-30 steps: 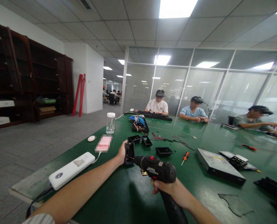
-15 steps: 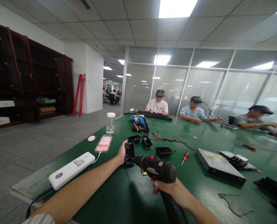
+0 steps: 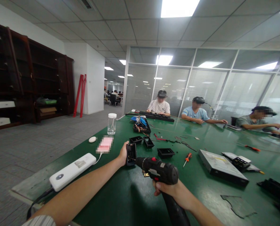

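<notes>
My left hand (image 3: 123, 153) is closed round the side of a small black plastic housing (image 3: 131, 155), held up on edge above the table with its hollow side toward the drill. A black cordless drill (image 3: 160, 169) with red buttons lies level in my right hand (image 3: 169, 190), whose fingers wrap its grip. The drill's chuck points left, and its tip is at the housing's open face; whether the bit touches a screw inside is too small to tell. Beneath the chuck, a small brass-coloured piece (image 3: 145, 174) lies partly hidden. Similar black housings (image 3: 165, 153) sit just beyond my hands.
On the green table (image 3: 111, 191) are an orange screwdriver (image 3: 187, 159), a flat metal drive (image 3: 222, 166), a clear jar (image 3: 112, 124), a white power strip (image 3: 72, 171), a black tray with wires (image 3: 141, 125) and a dark thin sheet (image 3: 238, 205). Several people sit at the far side.
My hands, the housing and the drill hold almost the same position. Across the table, the person in light blue has shifted an outstretched hand slightly.
</notes>
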Tool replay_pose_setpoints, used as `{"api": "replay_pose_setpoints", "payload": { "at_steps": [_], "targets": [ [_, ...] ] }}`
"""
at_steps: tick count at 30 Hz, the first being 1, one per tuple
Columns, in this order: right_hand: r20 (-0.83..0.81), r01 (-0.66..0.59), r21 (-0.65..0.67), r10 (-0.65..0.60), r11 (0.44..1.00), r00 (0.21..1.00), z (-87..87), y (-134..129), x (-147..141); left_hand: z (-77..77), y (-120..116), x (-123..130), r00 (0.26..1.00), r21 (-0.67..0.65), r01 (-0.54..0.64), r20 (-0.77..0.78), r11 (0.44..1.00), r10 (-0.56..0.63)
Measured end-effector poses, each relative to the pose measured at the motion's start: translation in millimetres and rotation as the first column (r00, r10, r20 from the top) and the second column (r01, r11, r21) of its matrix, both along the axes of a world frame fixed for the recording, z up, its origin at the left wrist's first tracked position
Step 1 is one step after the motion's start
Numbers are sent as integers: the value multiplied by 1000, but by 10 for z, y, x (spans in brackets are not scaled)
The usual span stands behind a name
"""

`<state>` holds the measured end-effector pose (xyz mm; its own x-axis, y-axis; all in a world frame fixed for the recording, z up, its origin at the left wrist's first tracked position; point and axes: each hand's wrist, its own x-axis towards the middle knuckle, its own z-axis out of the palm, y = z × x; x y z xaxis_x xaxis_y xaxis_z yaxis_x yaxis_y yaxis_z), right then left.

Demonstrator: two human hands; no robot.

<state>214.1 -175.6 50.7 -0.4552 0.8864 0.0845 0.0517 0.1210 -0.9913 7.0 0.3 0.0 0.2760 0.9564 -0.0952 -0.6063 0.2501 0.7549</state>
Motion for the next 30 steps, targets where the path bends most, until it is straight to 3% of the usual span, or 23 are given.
{"api": "replay_pose_setpoints", "payload": {
  "at_steps": [20, 30],
  "targets": [
    [-2, 5, 10, -5, 1000, 1000, 5, -17, -8, -38, 39, -1, 1000, 22, 11, 9, 1000, -11],
    [6, -3, 21, 3, 1000, 1000, -20, 16, 14, 32, -18, 2, 1000, -15, -9, -15, 1000, 9]
  ]
}}
